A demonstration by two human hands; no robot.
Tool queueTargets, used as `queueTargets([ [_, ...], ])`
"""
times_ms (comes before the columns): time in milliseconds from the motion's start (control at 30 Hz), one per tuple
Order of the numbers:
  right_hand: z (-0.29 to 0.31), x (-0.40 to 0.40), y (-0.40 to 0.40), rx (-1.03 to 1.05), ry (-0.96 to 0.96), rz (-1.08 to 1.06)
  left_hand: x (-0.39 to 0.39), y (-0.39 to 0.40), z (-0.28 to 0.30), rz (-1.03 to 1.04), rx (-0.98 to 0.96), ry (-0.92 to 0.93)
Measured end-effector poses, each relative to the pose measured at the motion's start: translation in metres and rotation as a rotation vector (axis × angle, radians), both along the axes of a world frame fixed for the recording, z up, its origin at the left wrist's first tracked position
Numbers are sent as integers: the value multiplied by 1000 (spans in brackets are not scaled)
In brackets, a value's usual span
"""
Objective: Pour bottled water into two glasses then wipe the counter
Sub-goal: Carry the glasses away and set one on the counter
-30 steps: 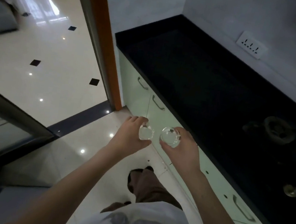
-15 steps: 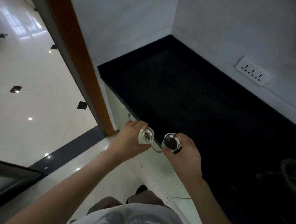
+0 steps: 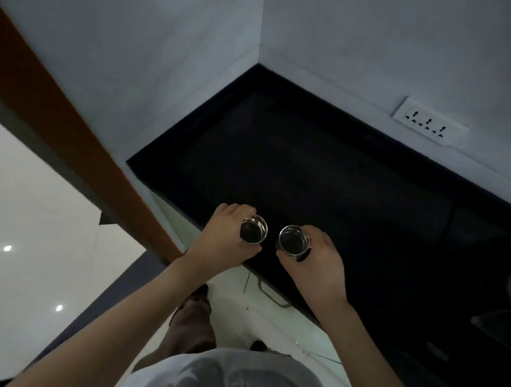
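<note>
Each of the hands grips a clear glass: left hand [image 3: 222, 237] round the left glass [image 3: 253, 229], right hand [image 3: 313, 259] round the right glass [image 3: 293, 243], both over the black desk's [image 3: 331, 177] front edge.

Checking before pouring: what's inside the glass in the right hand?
The right-hand glass looks empty: only the dark counter shows through it. The right hand covers its side.
</note>
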State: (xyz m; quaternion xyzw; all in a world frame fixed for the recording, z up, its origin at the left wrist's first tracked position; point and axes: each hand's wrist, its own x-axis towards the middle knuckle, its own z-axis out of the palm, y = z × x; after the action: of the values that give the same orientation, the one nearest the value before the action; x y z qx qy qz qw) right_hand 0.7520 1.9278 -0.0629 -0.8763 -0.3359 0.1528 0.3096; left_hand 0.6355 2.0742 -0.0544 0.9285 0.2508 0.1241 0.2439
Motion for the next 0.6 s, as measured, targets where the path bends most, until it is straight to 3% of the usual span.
queueTargets([
  [200,-7,-10,61,31,-11,-219,22,85,-12,-178,-63,2],
  [600,-11,-5,156,2,46,-486,65,202,-35,-306,-107,58],
])
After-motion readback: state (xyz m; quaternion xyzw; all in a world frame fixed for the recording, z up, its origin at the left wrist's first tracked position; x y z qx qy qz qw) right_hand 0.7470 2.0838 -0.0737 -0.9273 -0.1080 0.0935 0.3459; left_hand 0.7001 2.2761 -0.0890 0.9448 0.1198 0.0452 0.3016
